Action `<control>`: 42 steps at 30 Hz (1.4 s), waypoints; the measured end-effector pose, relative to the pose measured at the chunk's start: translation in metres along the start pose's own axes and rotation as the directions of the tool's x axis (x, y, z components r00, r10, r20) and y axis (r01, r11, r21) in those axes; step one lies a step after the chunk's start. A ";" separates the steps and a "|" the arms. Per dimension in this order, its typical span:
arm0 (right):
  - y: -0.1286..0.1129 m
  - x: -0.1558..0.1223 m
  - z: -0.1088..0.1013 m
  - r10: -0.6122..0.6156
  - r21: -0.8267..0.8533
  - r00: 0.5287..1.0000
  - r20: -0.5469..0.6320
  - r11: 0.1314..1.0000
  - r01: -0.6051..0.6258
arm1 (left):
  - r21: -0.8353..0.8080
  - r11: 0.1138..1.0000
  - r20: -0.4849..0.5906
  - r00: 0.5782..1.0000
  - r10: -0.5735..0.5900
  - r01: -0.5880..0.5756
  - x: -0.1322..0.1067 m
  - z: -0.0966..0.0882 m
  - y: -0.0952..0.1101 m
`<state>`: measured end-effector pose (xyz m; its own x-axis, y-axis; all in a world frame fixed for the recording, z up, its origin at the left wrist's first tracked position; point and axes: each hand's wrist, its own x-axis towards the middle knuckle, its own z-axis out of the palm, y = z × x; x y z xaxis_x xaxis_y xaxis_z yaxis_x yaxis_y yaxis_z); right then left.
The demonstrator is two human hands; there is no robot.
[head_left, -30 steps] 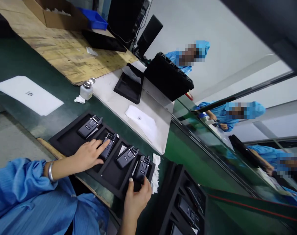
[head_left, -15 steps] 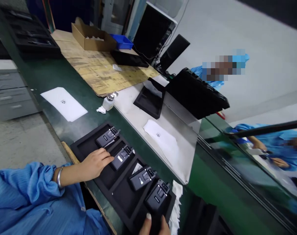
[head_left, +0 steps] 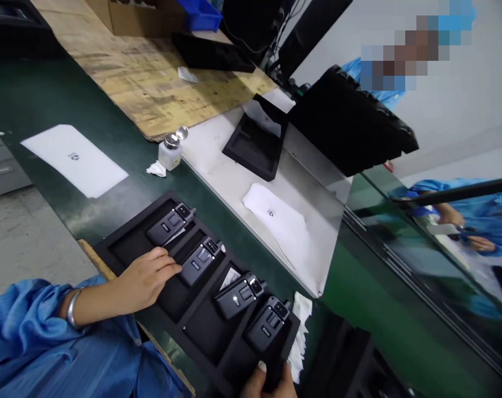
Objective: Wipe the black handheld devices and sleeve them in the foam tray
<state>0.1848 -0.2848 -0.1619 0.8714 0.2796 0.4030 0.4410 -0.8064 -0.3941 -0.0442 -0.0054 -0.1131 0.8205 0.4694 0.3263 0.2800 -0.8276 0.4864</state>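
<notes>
Several black handheld radios lie in the compartments of a black foam tray on the green bench. My left hand reaches over the tray's near side, fingers bent together, fingertips at the lower left corner of the second radio; its thumb is hidden. To its upper left is the first radio. The third radio lies askew, a white label beside it. Below the fourth radio, at the tray's right end, my right hand shows a thumb and finger apart, cut off by the frame's bottom.
Crumpled white cloth lies by the tray's right end. Beyond are a dispenser bottle, white sheets, and another black tray on a white board. Black foam pieces stand at lower right. Two people in blue are across the bench.
The view has shifted, so the bench appears nearer and further left. Both hands keep nearly the same places against the tray, and the radios stay in their compartments.
</notes>
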 end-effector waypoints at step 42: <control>-0.076 0.041 0.009 0.011 0.073 0.977 0.214 0.997 -0.027 | -0.023 0.996 -0.022 0.996 -0.086 0.086 -0.003 0.006 -0.016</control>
<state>0.1885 -0.2073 -0.1227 0.9018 0.3760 0.2132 0.4321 -0.7734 -0.4638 -0.0485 0.0048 -0.1264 0.7821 0.5457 0.3008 0.3379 -0.7770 0.5311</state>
